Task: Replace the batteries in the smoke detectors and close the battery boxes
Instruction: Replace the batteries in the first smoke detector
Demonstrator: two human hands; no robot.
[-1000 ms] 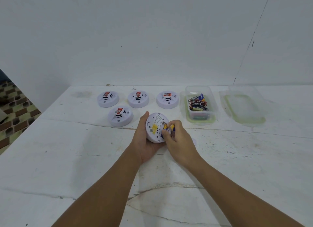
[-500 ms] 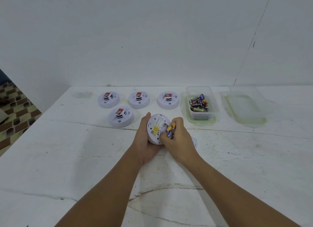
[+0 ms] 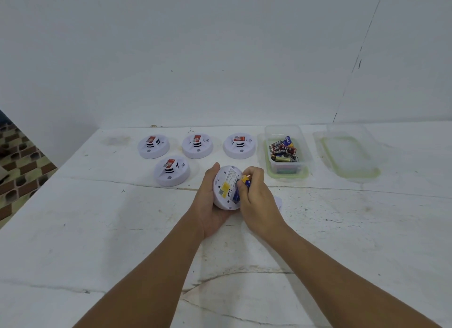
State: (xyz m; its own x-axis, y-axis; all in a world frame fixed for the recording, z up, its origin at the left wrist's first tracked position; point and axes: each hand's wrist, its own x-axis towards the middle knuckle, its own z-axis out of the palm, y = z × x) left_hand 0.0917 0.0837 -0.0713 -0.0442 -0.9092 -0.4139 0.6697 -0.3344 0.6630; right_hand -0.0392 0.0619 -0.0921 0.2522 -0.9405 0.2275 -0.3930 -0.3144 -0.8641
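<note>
left hand grasps upturned smoke detector above worktop middle | right hand pinches blue-yellow battery at its compartment

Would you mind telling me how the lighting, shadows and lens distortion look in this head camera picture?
Head view: soft, even light, with only faint shadows under the left hand and right hand on the white cracked table. Wide-angle bending curves the table's far edge. No strong glare; the clear plastic battery box stays readable. The blue and yellow battery at the held white round smoke detector looks slightly soft.
</note>
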